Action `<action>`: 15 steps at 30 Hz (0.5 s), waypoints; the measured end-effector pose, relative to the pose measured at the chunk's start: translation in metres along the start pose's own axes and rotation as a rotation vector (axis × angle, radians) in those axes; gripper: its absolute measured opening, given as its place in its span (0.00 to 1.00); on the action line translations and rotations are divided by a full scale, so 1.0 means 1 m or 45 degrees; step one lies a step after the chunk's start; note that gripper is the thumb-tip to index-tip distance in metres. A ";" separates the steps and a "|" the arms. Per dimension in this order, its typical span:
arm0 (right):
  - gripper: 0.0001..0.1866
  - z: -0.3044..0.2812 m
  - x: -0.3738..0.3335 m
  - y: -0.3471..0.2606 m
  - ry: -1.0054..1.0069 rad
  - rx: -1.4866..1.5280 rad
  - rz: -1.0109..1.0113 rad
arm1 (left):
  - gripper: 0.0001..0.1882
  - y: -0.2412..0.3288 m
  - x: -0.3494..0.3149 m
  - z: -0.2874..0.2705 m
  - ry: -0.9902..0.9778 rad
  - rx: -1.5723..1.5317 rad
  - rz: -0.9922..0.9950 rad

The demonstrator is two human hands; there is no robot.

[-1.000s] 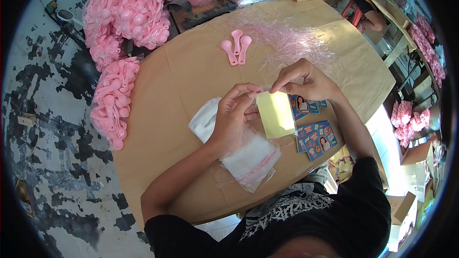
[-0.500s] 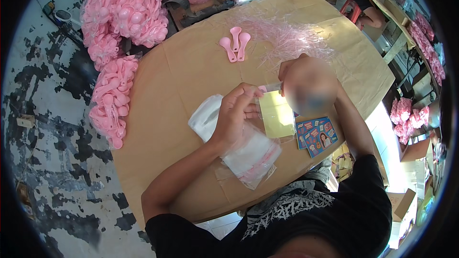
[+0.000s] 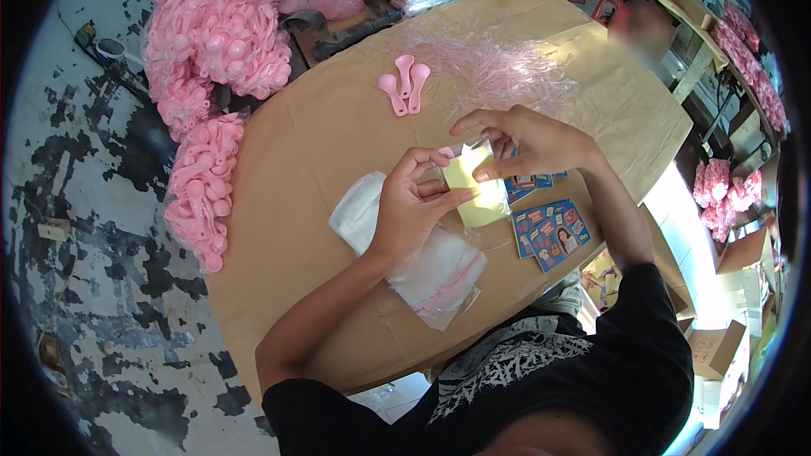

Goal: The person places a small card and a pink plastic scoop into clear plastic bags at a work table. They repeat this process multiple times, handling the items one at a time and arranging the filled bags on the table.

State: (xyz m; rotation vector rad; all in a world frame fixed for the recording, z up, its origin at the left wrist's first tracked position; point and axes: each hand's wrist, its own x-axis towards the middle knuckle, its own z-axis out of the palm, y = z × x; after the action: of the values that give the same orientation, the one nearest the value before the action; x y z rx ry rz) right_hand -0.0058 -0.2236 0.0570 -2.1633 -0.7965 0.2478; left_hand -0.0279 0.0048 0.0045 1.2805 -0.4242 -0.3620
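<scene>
Since the earlier frame the right hand has dropped back onto the yellow packet, pinching its top; left hand fingers grip its side. Three pink spoons lie beyond, unpacked.

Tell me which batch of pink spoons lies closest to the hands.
The three loose pink spoons on the brown paper, just beyond the right hand. The big pink spoon heaps sit farther away, off the table's left edge.
</scene>
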 end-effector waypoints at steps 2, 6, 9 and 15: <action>0.23 -0.003 -0.001 0.005 0.004 0.083 0.004 | 0.22 -0.004 0.001 0.002 0.010 -0.013 0.111; 0.21 -0.009 -0.003 0.008 -0.008 0.203 -0.055 | 0.24 -0.005 0.001 0.004 0.003 0.016 0.158; 0.18 -0.011 -0.005 0.012 0.029 0.186 -0.086 | 0.29 -0.002 0.001 0.005 0.016 0.006 0.180; 0.12 -0.022 -0.010 0.036 0.338 0.272 -0.195 | 0.33 -0.002 0.002 0.003 0.034 -0.017 0.105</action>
State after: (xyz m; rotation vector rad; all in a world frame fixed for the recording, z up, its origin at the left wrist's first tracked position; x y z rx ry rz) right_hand 0.0125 -0.2608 0.0435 -1.8758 -0.7421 -0.0323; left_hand -0.0275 0.0005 0.0036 1.2493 -0.4497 -0.2774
